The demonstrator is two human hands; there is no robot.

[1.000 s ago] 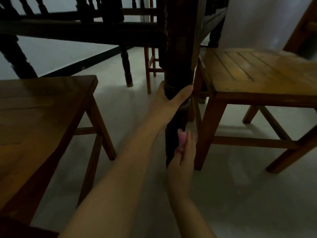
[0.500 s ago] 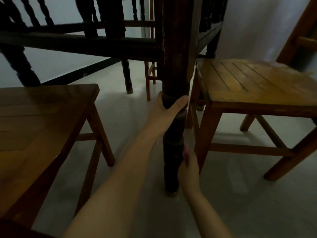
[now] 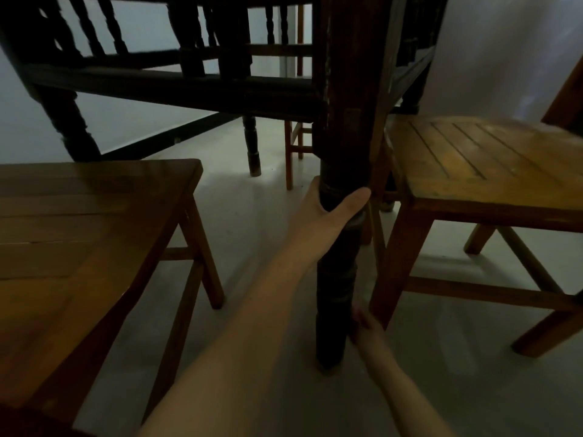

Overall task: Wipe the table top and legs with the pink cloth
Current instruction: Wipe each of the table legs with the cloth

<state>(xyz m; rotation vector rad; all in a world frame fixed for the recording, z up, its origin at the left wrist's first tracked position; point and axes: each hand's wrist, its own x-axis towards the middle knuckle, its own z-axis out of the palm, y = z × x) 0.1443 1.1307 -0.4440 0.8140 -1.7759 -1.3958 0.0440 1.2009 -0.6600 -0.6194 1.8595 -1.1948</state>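
At the left of the frame a wooden stool [image 3: 94, 222] stands on the pale floor [image 3: 252, 216], its slatted seat catching a dull light and its splayed legs reaching toward the middle. Above it, across the upper left, runs the dark rail [image 3: 173, 86] of the table's underframe with turned spindles behind it; the worktop itself is out of view overhead.

In the centre the dark turned table leg [image 3: 339, 263] drops from the top edge to the floor. The left hand [image 3: 328, 212] grips it about halfway down, thumb on the near right side and the fingers wrapped out of sight behind, probably to steady the person while crouched low and to brace the leg against the rubbing below.

Just right of the leg, near its foot, the right hand [image 3: 366, 326] presses against the leg's right face. A faint pinkish edge at its upper tip is most likely the pink cloth [image 3: 356, 309], pinned between the hand and the wood, though the dimness makes this uncertain. Whether those fingers are curled round the cloth or lie flat on it cannot be told. The low position suggests the wipe has reached the bottom of this leg, with the other legs likely still to do.

At the right a wooden chair [image 3: 489, 171] stands close beside the leg, leaving only a narrow gap for the right hand.
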